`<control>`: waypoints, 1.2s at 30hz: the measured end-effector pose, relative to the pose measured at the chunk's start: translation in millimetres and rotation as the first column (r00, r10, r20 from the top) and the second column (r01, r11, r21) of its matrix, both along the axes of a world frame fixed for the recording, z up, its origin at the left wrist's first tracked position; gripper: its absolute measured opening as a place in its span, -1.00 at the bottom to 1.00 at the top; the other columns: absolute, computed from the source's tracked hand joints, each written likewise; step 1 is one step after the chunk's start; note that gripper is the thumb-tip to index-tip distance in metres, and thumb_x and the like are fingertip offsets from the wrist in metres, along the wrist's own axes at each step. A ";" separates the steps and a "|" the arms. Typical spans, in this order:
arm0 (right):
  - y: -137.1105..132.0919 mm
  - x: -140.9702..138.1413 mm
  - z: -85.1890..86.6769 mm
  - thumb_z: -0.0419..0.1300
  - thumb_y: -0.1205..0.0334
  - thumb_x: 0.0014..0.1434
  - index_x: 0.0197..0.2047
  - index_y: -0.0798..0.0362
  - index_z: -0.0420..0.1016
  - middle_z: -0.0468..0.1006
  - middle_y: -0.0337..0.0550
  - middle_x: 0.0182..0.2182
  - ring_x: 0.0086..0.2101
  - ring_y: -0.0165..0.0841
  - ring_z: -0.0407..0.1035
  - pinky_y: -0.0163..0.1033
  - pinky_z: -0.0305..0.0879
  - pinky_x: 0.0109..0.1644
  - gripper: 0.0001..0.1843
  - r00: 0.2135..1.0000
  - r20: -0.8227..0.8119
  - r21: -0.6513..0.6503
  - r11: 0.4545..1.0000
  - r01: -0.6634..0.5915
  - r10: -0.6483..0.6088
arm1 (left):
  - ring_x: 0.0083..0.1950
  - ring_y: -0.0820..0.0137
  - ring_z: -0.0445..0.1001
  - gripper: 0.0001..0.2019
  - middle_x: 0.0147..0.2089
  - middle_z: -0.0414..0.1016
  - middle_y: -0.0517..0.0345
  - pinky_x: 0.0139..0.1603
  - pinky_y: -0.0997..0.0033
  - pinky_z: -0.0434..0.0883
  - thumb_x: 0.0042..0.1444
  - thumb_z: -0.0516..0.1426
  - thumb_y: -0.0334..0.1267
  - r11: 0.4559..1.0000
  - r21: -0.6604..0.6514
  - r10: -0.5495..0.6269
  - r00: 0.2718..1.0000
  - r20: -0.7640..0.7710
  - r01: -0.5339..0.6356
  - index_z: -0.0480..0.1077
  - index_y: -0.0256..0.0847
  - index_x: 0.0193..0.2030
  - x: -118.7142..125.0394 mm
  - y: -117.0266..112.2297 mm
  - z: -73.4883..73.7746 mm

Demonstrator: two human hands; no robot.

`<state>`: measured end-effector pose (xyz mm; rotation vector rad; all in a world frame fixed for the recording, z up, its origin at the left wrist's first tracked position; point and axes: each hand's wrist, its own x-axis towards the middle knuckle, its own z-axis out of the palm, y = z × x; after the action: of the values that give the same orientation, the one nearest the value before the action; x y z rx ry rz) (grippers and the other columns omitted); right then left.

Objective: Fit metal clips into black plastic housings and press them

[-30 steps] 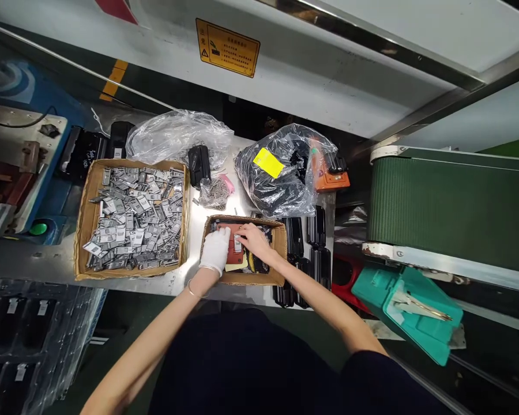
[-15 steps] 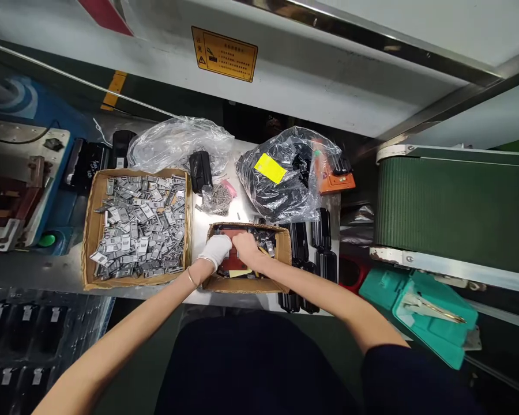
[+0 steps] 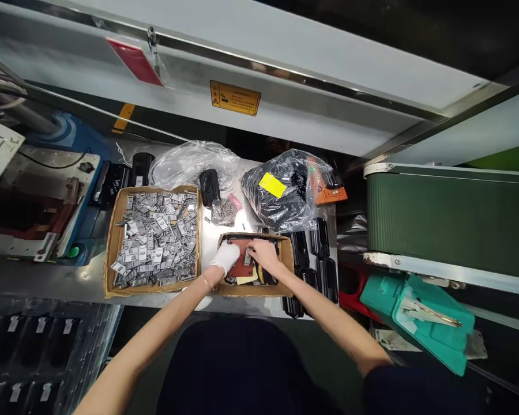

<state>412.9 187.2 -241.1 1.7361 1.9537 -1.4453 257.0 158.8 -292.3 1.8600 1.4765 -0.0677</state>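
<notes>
Both hands work inside the small cardboard box (image 3: 281, 271) at the near edge of the steel table (image 3: 90, 274). Left hand (image 3: 226, 257), in a white glove, presses flat on the left part of a red block (image 3: 243, 266) lying in that box, fingers bent down onto it, not clearly gripping. Right hand (image 3: 263, 255), bare, sits on the block's right side, fingertips pinched on a small grey metal piece (image 3: 247, 255) at the block's top edge. A yellowish sheet (image 3: 247, 280) pokes out beneath the block at the box's near side. Just right of the small box, black plastic parts (image 3: 318, 262) lie in rows on the table. Left of the small box, a bigger cardboard box (image 3: 112, 253) is full of grey metal clips (image 3: 158, 248). Beyond the small box: a little bag of screws (image 3: 225, 212), a black part (image 3: 209, 187), a crumpled clear bag (image 3: 185, 161), and a clear bag of black parts (image 3: 285, 196) with a yellow label (image 3: 272, 185). Orange tool (image 3: 331, 193) beside that bag. Far right of the small box, a green conveyor belt (image 3: 450, 216), and nearer, a teal case (image 3: 419, 314).
</notes>
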 end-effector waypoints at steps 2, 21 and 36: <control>-21.7 23.4 18.0 0.25 0.21 0.35 -0.02 0.12 0.49 0.54 0.05 0.12 0.16 -0.15 0.43 0.14 0.28 0.36 -0.81 0.964 -0.171 -0.016 0.979 0.203 -0.203 | 0.08 0.22 0.60 -0.94 -0.10 0.63 0.02 0.36 -0.13 0.41 0.29 0.23 -0.45 0.992 0.002 0.124 0.984 0.125 -0.125 0.54 -0.34 -0.13 -12.9 -13.4 19.0; -94.2 -165.6 83.3 0.58 -0.25 -0.12 0.21 -0.23 0.34 0.62 -0.27 0.00 -0.14 -0.35 0.56 -0.26 0.44 0.00 -0.10 0.216 -0.351 -0.857 0.405 0.317 -0.911 | 0.26 0.20 0.52 -0.80 0.16 0.61 0.05 0.42 0.17 0.37 0.20 0.28 -0.06 0.421 -0.085 0.661 0.241 0.711 -0.903 0.64 -0.02 -0.10 -123.4 -120.9 105.5; -20.6 -319.8 -53.0 0.26 0.20 0.31 0.41 0.10 0.29 0.26 0.26 0.41 0.40 0.02 0.17 0.19 0.11 0.46 -0.36 0.794 -0.469 -0.204 0.922 0.329 -0.387 | 0.42 -0.05 0.30 -0.26 0.30 0.43 -0.17 0.55 -0.21 0.09 0.16 0.06 0.39 0.070 -0.249 0.945 -0.016 0.327 -0.966 0.41 -0.24 0.17 -200.6 -170.5 42.4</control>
<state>93.2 166.5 -294.1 1.8944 1.7468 -2.2973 56.4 -11.7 -250.0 0.3348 2.0968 1.0262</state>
